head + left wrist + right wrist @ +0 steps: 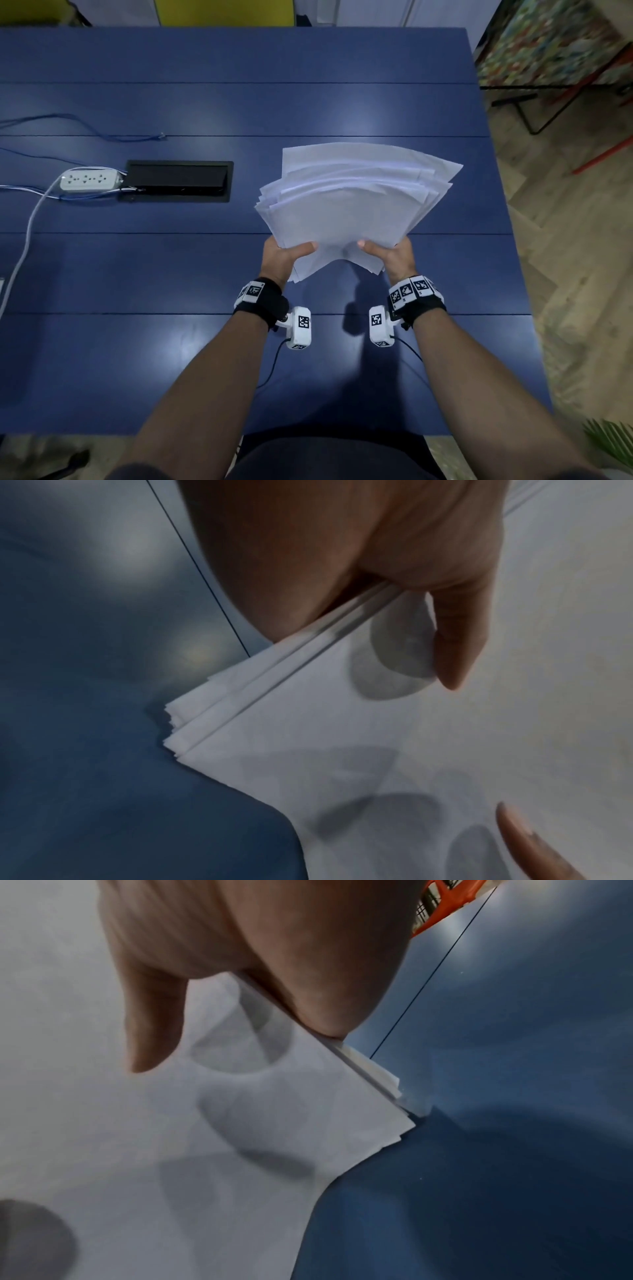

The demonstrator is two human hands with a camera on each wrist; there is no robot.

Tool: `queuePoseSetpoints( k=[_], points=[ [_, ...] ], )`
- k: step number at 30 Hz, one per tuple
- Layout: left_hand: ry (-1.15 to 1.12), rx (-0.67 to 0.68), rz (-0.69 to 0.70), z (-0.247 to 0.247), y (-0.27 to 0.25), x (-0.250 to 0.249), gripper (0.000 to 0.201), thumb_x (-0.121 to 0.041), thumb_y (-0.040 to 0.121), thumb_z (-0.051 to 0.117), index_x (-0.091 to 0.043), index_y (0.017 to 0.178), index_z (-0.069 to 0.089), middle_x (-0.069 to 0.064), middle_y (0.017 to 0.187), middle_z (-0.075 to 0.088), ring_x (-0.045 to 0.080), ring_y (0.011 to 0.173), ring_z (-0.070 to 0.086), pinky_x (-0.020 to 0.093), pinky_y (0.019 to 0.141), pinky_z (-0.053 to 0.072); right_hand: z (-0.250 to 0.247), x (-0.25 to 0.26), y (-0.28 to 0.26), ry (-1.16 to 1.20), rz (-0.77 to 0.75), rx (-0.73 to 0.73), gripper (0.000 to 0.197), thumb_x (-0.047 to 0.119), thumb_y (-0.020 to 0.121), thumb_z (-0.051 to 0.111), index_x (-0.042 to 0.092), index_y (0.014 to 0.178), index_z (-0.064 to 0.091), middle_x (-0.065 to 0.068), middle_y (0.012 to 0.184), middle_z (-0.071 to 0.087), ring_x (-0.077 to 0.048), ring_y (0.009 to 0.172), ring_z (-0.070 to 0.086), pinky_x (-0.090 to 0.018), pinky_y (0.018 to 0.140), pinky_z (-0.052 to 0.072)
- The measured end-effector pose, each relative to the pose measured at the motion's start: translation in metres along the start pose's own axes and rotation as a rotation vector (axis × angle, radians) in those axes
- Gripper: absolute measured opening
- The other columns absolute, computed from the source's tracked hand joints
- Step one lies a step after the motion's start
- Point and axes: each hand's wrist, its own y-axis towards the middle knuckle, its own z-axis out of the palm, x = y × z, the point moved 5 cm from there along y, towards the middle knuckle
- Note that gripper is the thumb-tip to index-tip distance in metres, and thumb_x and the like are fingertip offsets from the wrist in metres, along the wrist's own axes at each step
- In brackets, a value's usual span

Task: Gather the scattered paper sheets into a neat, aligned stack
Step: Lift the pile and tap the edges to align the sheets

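Blue table below — both hands, left hand and right hand, pinching fanned paper sheets; best loosened slightly, tapped edge-down — squared.

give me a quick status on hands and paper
Left hand and right hand both grip paper sheets. Sheets gathered, edges still fanned. Nothing in the way.

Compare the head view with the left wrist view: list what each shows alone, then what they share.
Head view only: the right hand gripping the sheets, their fanned far edges, the power strip, the black cable hatch.
Left wrist view only: the staggered sheet edges at the near corner, seen close up.
Both: the left hand gripping the paper sheets with its thumb on top, over the blue table.
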Motion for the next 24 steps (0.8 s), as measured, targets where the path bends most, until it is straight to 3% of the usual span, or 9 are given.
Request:
queuePoseSetpoints(
  k=[4,6,10,13,16,20,24],
  points=[
    [0.0,-0.016,-0.007,-0.007,0.004,0.007,0.053,-0.003,0.07,0.087,0.002,0.121,0.073,0.015,0.116,0.081,0.032,0.107,0.078,0.039,0.089,0.063,-0.011,-0.006,0.004,-0.018,0.022,-0.04,0.043,-0.006,0.068,0.086,0.011,0.104,0.07,-0.004,0.101,0.079,-0.024,0.094,0.074,-0.044,0.094,0.056],
    [0.001,-0.018,-0.019,-0.011,0.004,0.012,0.052,-0.001,0.07,0.086,0.0,0.12,0.073,0.011,0.114,0.082,0.028,0.105,0.079,0.038,0.089,0.063,-0.015,-0.01,0.004,-0.045,0.038,-0.035,0.042,-0.007,0.071,0.084,0.01,0.106,0.069,-0.005,0.103,0.078,-0.024,0.096,0.074,-0.046,0.096,0.056],
    [0.024,-0.022,-0.048,-0.005,0.001,0.024,0.044,0.005,0.072,0.087,-0.005,0.113,0.076,0.005,0.106,0.084,0.023,0.098,0.08,0.036,0.086,0.062,-0.008,-0.017,-0.001,-0.116,0.041,0.018,0.04,-0.007,0.074,0.083,0.013,0.106,0.07,0.002,0.1,0.079,-0.015,0.095,0.075,-0.036,0.091,0.057],
    [0.013,-0.041,-0.044,-0.009,0.005,0.02,0.039,0.007,0.075,0.086,-0.005,0.111,0.076,0.005,0.105,0.084,0.023,0.098,0.08,0.037,0.087,0.061,-0.014,-0.014,0.002,-0.111,0.028,0.005,0.044,-0.008,0.075,0.082,0.011,0.112,0.067,-0.002,0.105,0.078,-0.02,0.101,0.073,-0.041,0.095,0.056],
    [-0.002,-0.052,-0.035,-0.009,0.007,0.015,0.045,-0.002,0.069,0.085,-0.004,0.113,0.076,0.006,0.107,0.083,0.024,0.099,0.079,0.035,0.085,0.063,-0.019,-0.009,0.006,-0.077,0.01,-0.006,0.046,-0.008,0.074,0.082,0.017,0.109,0.067,-0.001,0.107,0.078,-0.021,0.103,0.072,-0.042,0.095,0.056],
    [0.022,-0.045,-0.054,0.0,0.0,0.017,0.048,-0.001,0.071,0.085,-0.001,0.118,0.074,0.01,0.109,0.082,0.025,0.1,0.08,0.037,0.086,0.062,-0.008,-0.009,0.001,-0.107,0.009,0.054,0.037,-0.005,0.075,0.083,0.014,0.105,0.071,-0.007,0.107,0.078,-0.028,0.103,0.073,-0.046,0.097,0.056],
    [0.019,-0.039,-0.024,-0.004,-0.001,0.004,0.054,-0.002,0.07,0.085,0.003,0.122,0.07,0.012,0.113,0.081,0.029,0.104,0.078,0.042,0.089,0.061,-0.012,0.012,-0.003,-0.107,-0.038,0.052,0.041,-0.012,0.078,0.077,0.01,0.111,0.066,0.001,0.101,0.078,-0.015,0.095,0.074,-0.035,0.086,0.058]
  ],
)
